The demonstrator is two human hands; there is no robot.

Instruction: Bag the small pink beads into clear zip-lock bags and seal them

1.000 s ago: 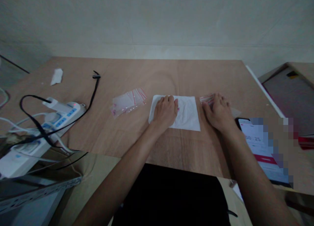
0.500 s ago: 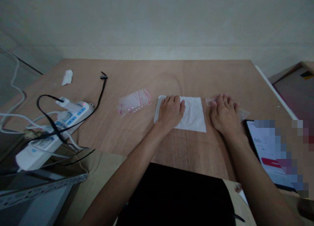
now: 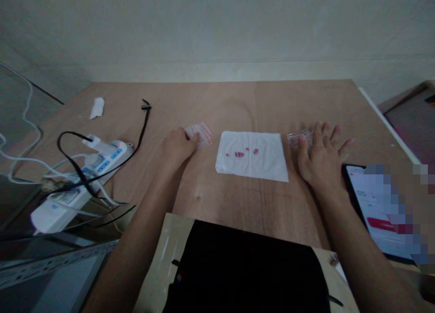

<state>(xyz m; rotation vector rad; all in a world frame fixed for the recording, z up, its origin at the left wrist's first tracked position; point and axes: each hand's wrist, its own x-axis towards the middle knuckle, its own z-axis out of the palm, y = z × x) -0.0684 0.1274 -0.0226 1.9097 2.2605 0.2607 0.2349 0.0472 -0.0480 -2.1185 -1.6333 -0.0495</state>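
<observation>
My left hand lies over the left zip bag, fingers curled and thumb against the clear plastic with its red stripes. Most of that bag is hidden under the hand. Between my hands a white tissue is spread on the table, with several small dark pink beads on it; their exact kind is too small to tell. My right hand rests with spread fingers on another clear zip bag, whose left end shows beside the thumb.
A phone or tablet lies at the right, partly blurred out. On the left, a white power strip bears tangled cables. A black cable runs across the wooden table. A white scrap is at the back left.
My left hand has moved left from the white tissue to the left zip bag, uncovering the pink beads. My right hand stays on its bag, its fingers more spread.
</observation>
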